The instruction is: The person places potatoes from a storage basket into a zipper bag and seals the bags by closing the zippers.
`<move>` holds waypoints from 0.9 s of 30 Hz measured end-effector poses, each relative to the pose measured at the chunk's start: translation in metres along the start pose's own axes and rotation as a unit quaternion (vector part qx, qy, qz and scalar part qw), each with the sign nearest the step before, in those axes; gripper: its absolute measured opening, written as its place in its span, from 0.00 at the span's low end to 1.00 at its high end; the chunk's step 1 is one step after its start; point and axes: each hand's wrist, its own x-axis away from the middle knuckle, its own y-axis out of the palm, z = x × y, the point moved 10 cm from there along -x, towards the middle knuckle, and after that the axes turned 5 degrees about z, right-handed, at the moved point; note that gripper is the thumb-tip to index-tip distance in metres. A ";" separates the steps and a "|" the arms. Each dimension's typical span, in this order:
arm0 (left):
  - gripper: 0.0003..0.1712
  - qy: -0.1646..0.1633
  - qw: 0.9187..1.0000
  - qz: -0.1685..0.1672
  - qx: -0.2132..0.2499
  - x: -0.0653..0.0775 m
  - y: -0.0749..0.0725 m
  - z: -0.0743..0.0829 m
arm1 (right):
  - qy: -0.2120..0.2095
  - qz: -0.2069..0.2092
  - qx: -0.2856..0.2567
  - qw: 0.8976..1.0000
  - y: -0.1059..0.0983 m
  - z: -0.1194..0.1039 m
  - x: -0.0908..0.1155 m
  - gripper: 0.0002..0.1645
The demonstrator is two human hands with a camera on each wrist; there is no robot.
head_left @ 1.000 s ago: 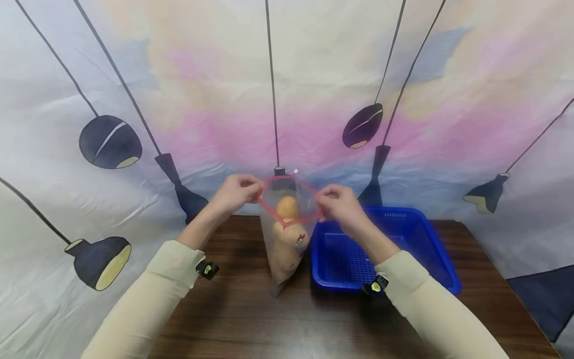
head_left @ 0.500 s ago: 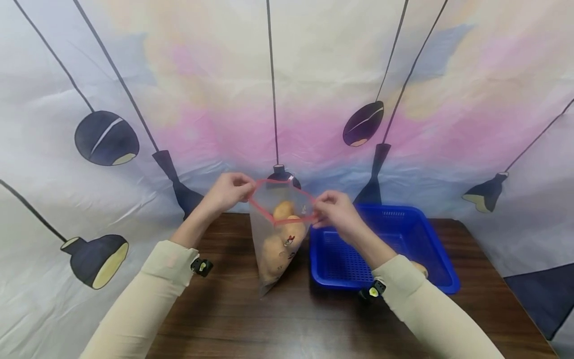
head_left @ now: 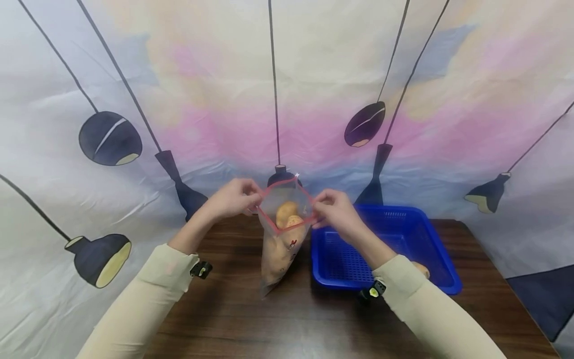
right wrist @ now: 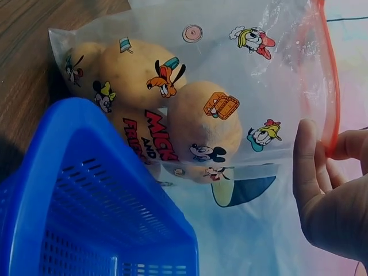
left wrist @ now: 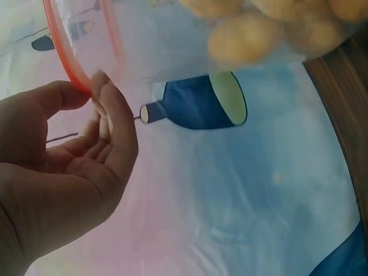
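Note:
A clear zip bag [head_left: 267, 280] with a red zip edge and printed cartoon figures hangs upright between my hands, its mouth spread apart. Several potatoes [right wrist: 204, 123] lie inside it, piled from the bottom corner upward. My left hand [head_left: 235, 197] pinches the left end of the red edge between thumb and fingers. At the opposite end, my right hand [head_left: 337, 208] pinches the edge the same way. In the right wrist view, the bag's lower part is beside a blue plastic basket [right wrist: 75, 123].
The basket stands on the dark wooden table [head_left: 233, 319], just right of the bag. A potato [head_left: 421, 269] shows inside it, partly hidden by my right sleeve [head_left: 403, 279]. Behind the table hangs a backdrop cloth [head_left: 215, 99] printed with lamps.
The bag swung left, then came partly back right with my left hand, its mouth now tilted more toward me. The potato in the basket has come into view by my right sleeve.

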 end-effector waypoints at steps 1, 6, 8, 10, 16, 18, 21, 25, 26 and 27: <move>0.12 0.000 1.000 -0.001 0.014 0.000 0.003 0.001 | -0.002 0.000 0.004 1.000 -0.002 0.000 0.000 0.11; 0.12 0.011 0.998 0.030 0.052 -0.004 0.012 0.004 | 0.001 0.009 0.029 1.000 -0.016 0.010 0.001 0.10; 0.12 0.017 0.998 0.041 0.054 -0.004 0.015 0.005 | 0.007 0.012 0.036 0.999 -0.021 0.016 0.003 0.10; 0.12 0.020 0.997 0.050 0.053 -0.003 0.017 0.007 | 0.012 0.011 0.041 0.999 -0.025 0.023 0.005 0.09; 0.11 0.024 0.997 0.071 0.028 -0.002 0.016 0.011 | 0.027 0.002 0.055 0.998 -0.029 0.045 0.015 0.05; 0.12 0.027 0.997 0.069 0.021 -0.003 0.018 0.011 | 0.032 0.002 0.058 0.998 -0.030 0.052 0.017 0.05; 0.13 0.029 0.998 0.056 0.017 -0.005 0.026 0.009 | 0.037 0.001 0.064 0.997 -0.031 0.058 0.020 0.06; 0.12 0.024 0.998 0.043 0.028 -0.005 0.037 0.011 | 0.039 -0.006 0.073 0.997 -0.036 0.063 0.021 0.07; 0.11 0.022 0.998 0.042 0.031 -0.006 0.040 0.012 | 0.037 -0.008 0.077 0.996 -0.038 0.063 0.022 0.07; 0.11 0.020 0.998 0.039 0.033 -0.006 0.042 0.012 | 0.033 -0.011 0.081 0.996 -0.041 0.062 0.022 0.07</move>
